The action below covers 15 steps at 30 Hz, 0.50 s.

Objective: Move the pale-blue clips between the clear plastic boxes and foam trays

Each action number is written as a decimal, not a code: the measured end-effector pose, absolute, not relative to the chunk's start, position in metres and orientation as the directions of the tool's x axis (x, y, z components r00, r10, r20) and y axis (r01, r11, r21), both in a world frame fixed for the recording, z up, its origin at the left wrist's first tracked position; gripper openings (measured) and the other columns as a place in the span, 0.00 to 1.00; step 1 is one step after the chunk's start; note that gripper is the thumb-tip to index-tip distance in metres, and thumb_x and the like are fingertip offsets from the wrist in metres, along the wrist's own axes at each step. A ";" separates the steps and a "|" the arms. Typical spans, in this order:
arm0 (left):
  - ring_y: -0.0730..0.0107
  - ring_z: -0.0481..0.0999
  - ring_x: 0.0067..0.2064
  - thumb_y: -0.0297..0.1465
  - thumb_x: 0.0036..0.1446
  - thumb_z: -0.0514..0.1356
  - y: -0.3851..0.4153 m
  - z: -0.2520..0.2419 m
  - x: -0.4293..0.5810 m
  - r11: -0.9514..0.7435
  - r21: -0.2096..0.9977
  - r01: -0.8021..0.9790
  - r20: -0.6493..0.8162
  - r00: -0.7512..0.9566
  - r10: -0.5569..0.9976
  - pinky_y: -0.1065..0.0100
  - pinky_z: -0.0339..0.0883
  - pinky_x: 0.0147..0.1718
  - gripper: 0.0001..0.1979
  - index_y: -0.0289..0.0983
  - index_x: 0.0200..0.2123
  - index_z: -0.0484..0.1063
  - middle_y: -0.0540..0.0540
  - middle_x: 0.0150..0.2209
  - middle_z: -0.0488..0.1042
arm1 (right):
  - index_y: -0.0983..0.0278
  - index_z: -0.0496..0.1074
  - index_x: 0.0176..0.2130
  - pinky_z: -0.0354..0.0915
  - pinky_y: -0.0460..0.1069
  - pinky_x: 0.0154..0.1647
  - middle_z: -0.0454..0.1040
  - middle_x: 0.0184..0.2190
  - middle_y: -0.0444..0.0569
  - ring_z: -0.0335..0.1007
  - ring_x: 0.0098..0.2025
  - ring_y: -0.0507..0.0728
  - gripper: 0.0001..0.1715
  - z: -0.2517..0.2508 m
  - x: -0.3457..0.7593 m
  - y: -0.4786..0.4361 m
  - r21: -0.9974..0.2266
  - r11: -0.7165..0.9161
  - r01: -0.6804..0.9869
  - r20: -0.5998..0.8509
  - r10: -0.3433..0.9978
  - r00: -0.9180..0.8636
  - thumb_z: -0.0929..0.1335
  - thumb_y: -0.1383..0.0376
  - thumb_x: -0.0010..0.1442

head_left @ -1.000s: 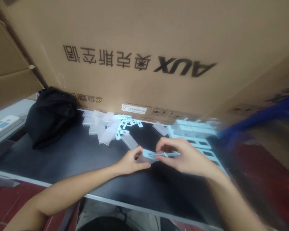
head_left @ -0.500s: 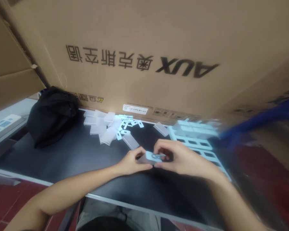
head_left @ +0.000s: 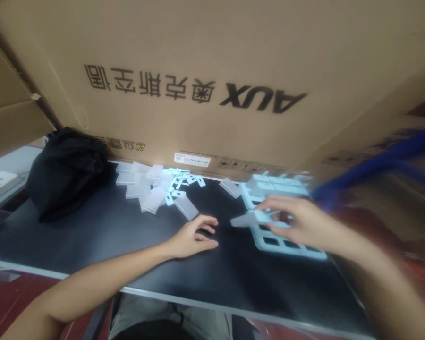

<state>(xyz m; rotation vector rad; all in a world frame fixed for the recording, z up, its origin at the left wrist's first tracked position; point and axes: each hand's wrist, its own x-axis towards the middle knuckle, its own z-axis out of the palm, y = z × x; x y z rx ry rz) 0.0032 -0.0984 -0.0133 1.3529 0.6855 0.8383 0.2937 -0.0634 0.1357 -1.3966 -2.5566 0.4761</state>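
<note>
My right hand (head_left: 293, 219) is closed on the light-blue end of a small translucent plastic box (head_left: 241, 220). It holds the box tilted sideways above a light-blue rack (head_left: 269, 247) with square openings. My left hand (head_left: 194, 236) rests over the black table, fingers apart and holding nothing. A loose translucent box (head_left: 186, 207) lies just beyond its fingertips. Farther back is a pile of translucent boxes (head_left: 138, 191) beside several small light-blue caps (head_left: 179, 193). Light-blue-topped boxes (head_left: 278, 184) stand in the far part of the rack.
A large cardboard carton (head_left: 184, 42) walls off the back of the black table (head_left: 102, 241). On the left sits a black cloth bag (head_left: 69, 172), with a white power strip (head_left: 0, 183) beyond it. A blue bar (head_left: 386, 163) slants in at the right.
My right hand has moved right with the box, from in front of me to above the rack. My left hand has let go of the box and opened.
</note>
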 end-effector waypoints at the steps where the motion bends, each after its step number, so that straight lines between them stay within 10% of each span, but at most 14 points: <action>1: 0.61 0.74 0.56 0.36 0.57 0.71 -0.098 -0.014 0.003 0.014 0.995 -0.100 0.045 0.557 0.830 0.61 0.74 0.50 0.26 0.40 0.57 0.71 0.37 0.59 0.70 | 0.60 0.79 0.43 0.71 0.52 0.38 0.80 0.41 0.52 0.75 0.34 0.59 0.15 0.136 0.313 -0.055 -0.325 0.473 0.819 0.022 0.869 -0.493 0.68 0.63 0.55; 7: 0.63 0.76 0.51 0.37 0.58 0.69 -0.096 -0.016 0.004 -0.024 0.999 -0.044 0.045 0.574 0.818 0.64 0.75 0.47 0.20 0.36 0.52 0.75 0.39 0.50 0.75 | 0.64 0.79 0.42 0.70 0.52 0.48 0.81 0.45 0.59 0.79 0.41 0.63 0.14 0.125 0.394 -0.011 0.025 0.104 0.994 -0.013 0.994 -0.104 0.68 0.69 0.56; 15: 0.65 0.77 0.48 0.37 0.58 0.69 -0.095 -0.015 0.004 -0.047 0.998 -0.043 0.063 0.580 0.812 0.67 0.74 0.44 0.17 0.36 0.48 0.78 0.39 0.51 0.76 | 0.63 0.81 0.44 0.70 0.53 0.46 0.81 0.48 0.60 0.79 0.46 0.64 0.16 0.095 0.432 0.007 0.113 0.058 0.992 0.015 0.998 -0.060 0.68 0.69 0.57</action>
